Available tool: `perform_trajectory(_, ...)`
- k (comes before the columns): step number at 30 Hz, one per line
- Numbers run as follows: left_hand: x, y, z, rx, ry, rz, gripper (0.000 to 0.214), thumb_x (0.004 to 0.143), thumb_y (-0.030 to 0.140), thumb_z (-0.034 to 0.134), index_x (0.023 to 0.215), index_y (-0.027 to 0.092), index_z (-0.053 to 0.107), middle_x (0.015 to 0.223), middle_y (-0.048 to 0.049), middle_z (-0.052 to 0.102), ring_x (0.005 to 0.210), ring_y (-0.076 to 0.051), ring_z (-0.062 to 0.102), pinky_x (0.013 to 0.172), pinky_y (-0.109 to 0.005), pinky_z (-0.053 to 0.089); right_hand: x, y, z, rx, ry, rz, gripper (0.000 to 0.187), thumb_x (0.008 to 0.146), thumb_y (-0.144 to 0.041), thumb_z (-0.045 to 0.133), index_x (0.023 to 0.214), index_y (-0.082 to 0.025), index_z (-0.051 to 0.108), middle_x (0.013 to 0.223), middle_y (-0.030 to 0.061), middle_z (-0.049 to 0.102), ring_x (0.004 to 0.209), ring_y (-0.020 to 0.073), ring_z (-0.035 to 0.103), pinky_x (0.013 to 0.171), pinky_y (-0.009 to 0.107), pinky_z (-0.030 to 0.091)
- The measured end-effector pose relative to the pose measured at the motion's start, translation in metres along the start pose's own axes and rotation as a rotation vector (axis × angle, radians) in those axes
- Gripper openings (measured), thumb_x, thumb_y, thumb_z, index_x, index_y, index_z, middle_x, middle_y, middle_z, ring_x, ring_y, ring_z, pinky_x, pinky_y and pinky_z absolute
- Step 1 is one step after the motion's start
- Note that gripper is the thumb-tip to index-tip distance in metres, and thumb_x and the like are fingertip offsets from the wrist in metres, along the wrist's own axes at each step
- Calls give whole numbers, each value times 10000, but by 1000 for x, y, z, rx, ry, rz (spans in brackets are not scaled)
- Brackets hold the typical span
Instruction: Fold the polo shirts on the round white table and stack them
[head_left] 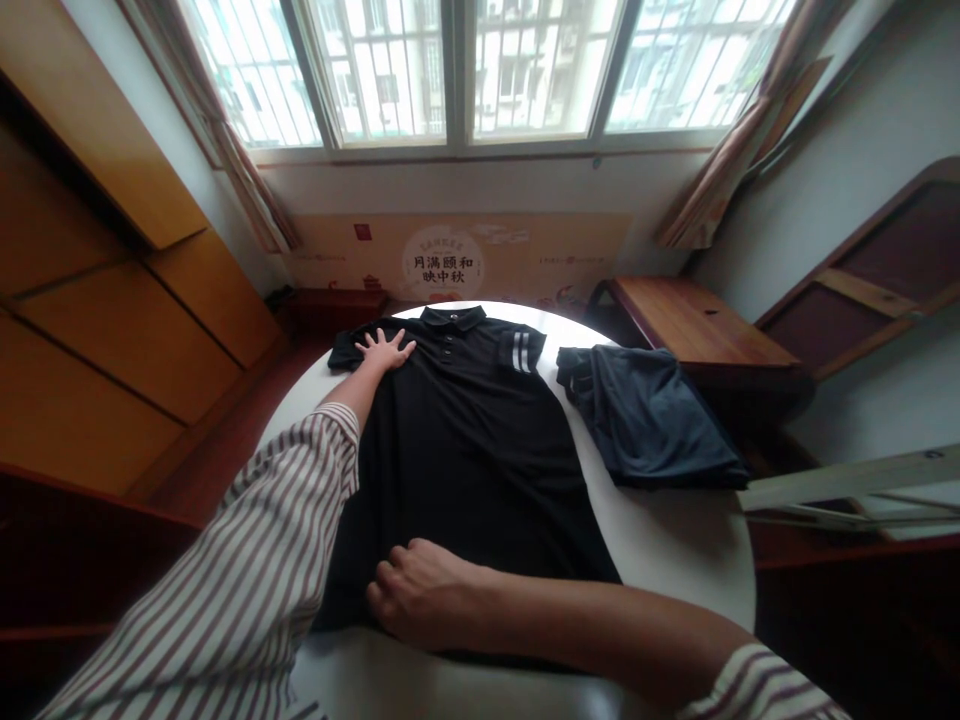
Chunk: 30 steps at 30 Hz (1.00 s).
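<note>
A black polo shirt (472, 450) lies spread out on a white round table (675, 545), its collar at the far edge and its hem towards me. White stripes cross the cuff of the sleeve on the right. My left hand (385, 350) rests flat on the shirt near the left shoulder, fingers spread. Low down by the hem, my right hand (431, 595) is closed, with its fingers curled onto the black cloth. The fingertips are hidden under the hand. Right of the shirt sits a folded dark blue-grey garment (656, 415).
Behind the table stands a brown wooden desk (705, 315) at the right. A whitish rail (847, 480) comes close to the table's right edge. Wooden cabinets (97, 340) line the left side. Windows (532, 70) with curtains (724, 170) fill the far wall.
</note>
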<state>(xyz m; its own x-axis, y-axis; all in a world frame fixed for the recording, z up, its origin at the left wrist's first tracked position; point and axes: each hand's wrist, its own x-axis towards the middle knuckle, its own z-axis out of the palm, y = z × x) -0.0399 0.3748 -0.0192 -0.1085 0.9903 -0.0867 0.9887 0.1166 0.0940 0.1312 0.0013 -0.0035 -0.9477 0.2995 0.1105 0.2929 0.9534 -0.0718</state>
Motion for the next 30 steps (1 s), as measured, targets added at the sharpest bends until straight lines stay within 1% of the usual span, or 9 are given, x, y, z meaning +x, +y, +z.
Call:
perform_trajectory(4, 3, -3, -2, -3, -35, 12, 867, 845, 817, 190, 1581, 360, 184, 1672, -113, 72, 1486, -501, 24, 1101, -752, 78, 0, -5, 1, 45, 9, -32, 143, 980, -216, 489, 939, -134, 599, 747, 29, 600, 637, 190, 569, 463, 321, 368)
perform_trajectory(7, 3, -4, -3, -8, -59, 15, 879, 839, 823, 187, 1583, 356, 177, 1673, -113, 61, 1487, -499, 15, 1102, -750, 91, 5, -6, -3, 108, -64, -6, 221, 1002, -296, 459, 958, -149, 618, 776, 35, 655, 641, 194, 611, 456, 315, 381)
perform_trajectory(12, -1, -2, -3, -8, -20, 11, 852, 856, 805, 173, 1581, 356, 201, 1671, -111, 87, 1489, -495, 47, 1098, -747, 133, 8, 7, -36, 195, -192, 87, 420, 983, -520, 448, 934, -162, 661, 790, 66, 700, 689, 216, 668, 494, 296, 418)
perform_trajectory(15, -5, -1, -3, -6, 7, 17, 835, 871, 783, 179, 1580, 343, 219, 1667, -113, 115, 1490, -487, 68, 1105, -733, 146, -3, 47, -65, 191, -75, 219, 363, 1020, -433, 413, 931, -182, 660, 878, 58, 711, 768, 182, 675, 606, 270, 460)
perform_trajectory(18, -8, 0, -2, -6, 30, 17, 812, 884, 758, 191, 1577, 338, 234, 1664, -116, 133, 1492, -476, 83, 1115, -718, 146, -23, 114, -83, 81, 75, 544, 299, 1025, -352, 430, 955, -177, 662, 1014, 81, 691, 946, 185, 652, 775, 264, 475)
perform_trajectory(21, -9, 0, -1, -2, 43, 15, 800, 889, 752, 203, 1573, 339, 248, 1660, -120, 148, 1492, -470, 96, 1125, -706, 131, -39, 183, -85, -39, 87, 857, 261, 999, -309, 486, 1095, -145, 667, 1183, 151, 634, 1106, 245, 591, 904, 322, 462)
perform_trajectory(23, -8, 0, -1, 0, 49, 18, 801, 888, 756, 205, 1571, 340, 255, 1658, -125, 154, 1491, -471, 104, 1127, -703, 125, -42, 218, -80, -84, 69, 974, 333, 962, -298, 566, 1242, -126, 620, 1327, 193, 560, 1206, 290, 533, 985, 382, 433)
perform_trajectory(26, -8, 0, 0, -1, 56, 24, 804, 890, 759, 198, 1570, 335, 265, 1655, -135, 159, 1489, -474, 115, 1126, -703, 127, -39, 247, -76, -109, 67, 1042, 420, 928, -236, 622, 1327, -112, 570, 1433, 221, 474, 1261, 318, 492, 1033, 439, 409)
perform_trajectory(30, -9, 0, -1, -9, 60, 27, 810, 891, 760, 196, 1569, 325, 275, 1654, -138, 164, 1487, -476, 118, 1131, -697, 124, -37, 260, -86, -137, 102, 1110, 388, 952, -312, 624, 1301, -153, 570, 1341, 140, 557, 1141, 259, 589, 950, 459, 507)
